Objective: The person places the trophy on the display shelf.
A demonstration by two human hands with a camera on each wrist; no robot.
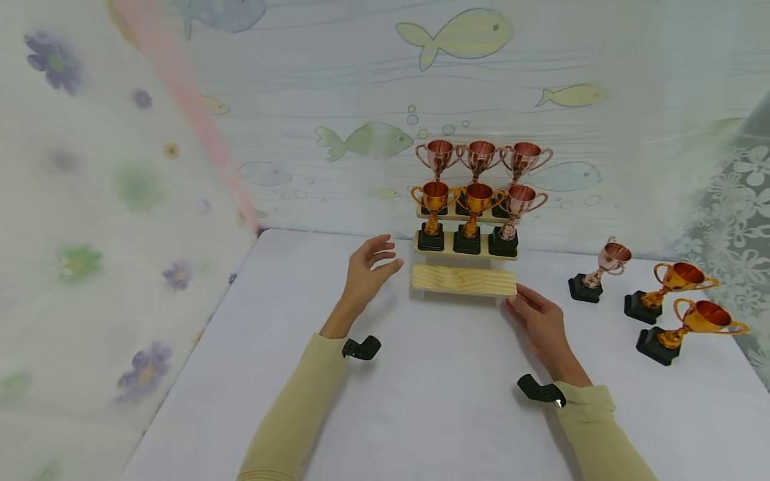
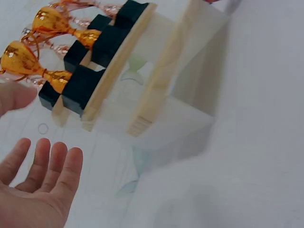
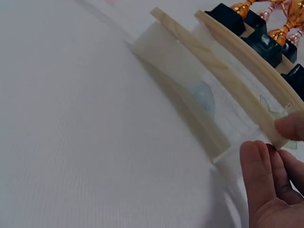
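A three-step display stand with wooden shelves and clear side panels stands at the back of the table; its lowest board [image 1: 463, 280] is bare. Gold trophy cups [image 1: 478, 200] and a rose-gold trophy cup [image 1: 521, 200] fill the middle step. Three rose-gold cups [image 1: 440, 157] line the top step, their bases partly hidden. My right hand [image 1: 539, 325] pinches the right end of the lowest board, thumb [image 3: 290, 126] on the wood. To the left of the stand, my left hand [image 1: 367, 270] is held apart from it with fingers spread and nothing in them.
On the table's right side lie a rose-gold trophy cup [image 1: 607, 260] and two gold trophy cups [image 1: 682, 276], tilted on dark bases. A white cloth covers the table [image 1: 421, 401]. Behind hangs a fish-patterned curtain [image 1: 361, 80], with a flowered curtain [image 1: 120, 234] at the left.
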